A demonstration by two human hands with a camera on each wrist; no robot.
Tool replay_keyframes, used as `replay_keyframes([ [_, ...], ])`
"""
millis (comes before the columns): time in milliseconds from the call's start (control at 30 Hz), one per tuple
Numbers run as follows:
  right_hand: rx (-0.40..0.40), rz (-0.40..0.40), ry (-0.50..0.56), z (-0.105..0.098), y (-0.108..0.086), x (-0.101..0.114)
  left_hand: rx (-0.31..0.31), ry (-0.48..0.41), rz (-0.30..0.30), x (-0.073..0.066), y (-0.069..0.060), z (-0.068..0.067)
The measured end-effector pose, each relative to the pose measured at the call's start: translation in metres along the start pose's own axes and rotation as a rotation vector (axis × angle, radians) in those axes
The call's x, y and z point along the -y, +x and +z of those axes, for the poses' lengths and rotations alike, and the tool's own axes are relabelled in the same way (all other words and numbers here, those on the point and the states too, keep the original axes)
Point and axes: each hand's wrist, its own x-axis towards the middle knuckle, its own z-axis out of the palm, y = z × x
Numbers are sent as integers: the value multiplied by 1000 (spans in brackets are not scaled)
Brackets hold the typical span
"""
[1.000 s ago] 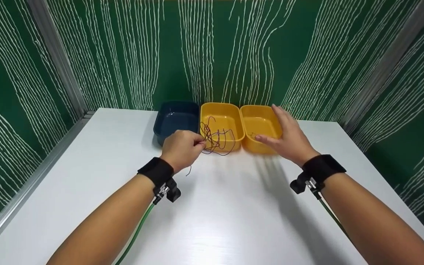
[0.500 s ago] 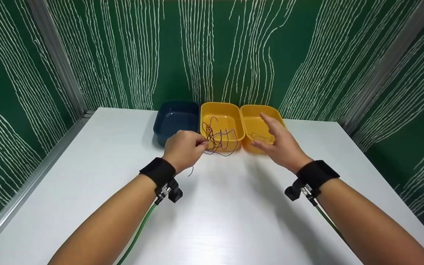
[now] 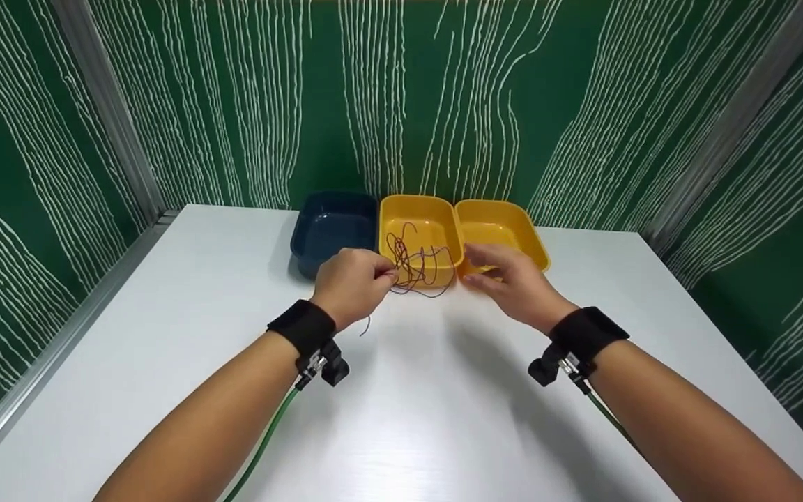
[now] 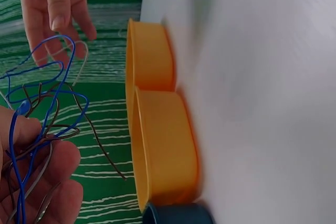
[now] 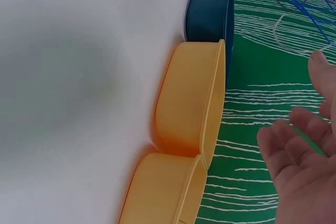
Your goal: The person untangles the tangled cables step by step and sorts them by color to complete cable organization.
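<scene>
L hand (image 3: 354, 282) pinches a tangle of thin wires (image 3: 412, 261) btwn thumb & curled fingers over a white bench (image 3: 401, 390), blue, brown & pale strands fanning out toward the R hand (image 3: 513, 282), its fingers apart & relaxed w/ nothing seen in their grasp. Gathering the bundle at one end prob. leaves the far loops free for the R hand to sort; both wrist views put the tangle in mid-air, above rim height. Three bins stand side by side near the green wall (image 3: 583, 70): dark blue (image 3: 335, 230), middle yellow (image 3: 436, 226), R yellow (image 3: 492, 219), prob. lined up there for easy reach by either hand.

Hard to make out: how many wires there are, w/ strands crossing & their gripped ends mostly lost in the L fist. Whether the pale strand (image 5: 274, 34) touches the R thumb or just passes beside it, can't tell. In the head view the tangle overlaps the middle bin; whether it's directly over it or in front, unclear. R hand hides part of the R yellow bin, so its full contents can't be checked.
</scene>
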Motion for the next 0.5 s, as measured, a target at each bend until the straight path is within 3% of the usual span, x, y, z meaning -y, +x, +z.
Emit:
replay_keyframes([
  [233, 24, -16, -17, 5, 2, 7, 5, 2, 19, -2, 0, 2],
  [500, -1, -80, 2, 8, 3, 12, 3, -13, 23, -5, 0, 2],
])
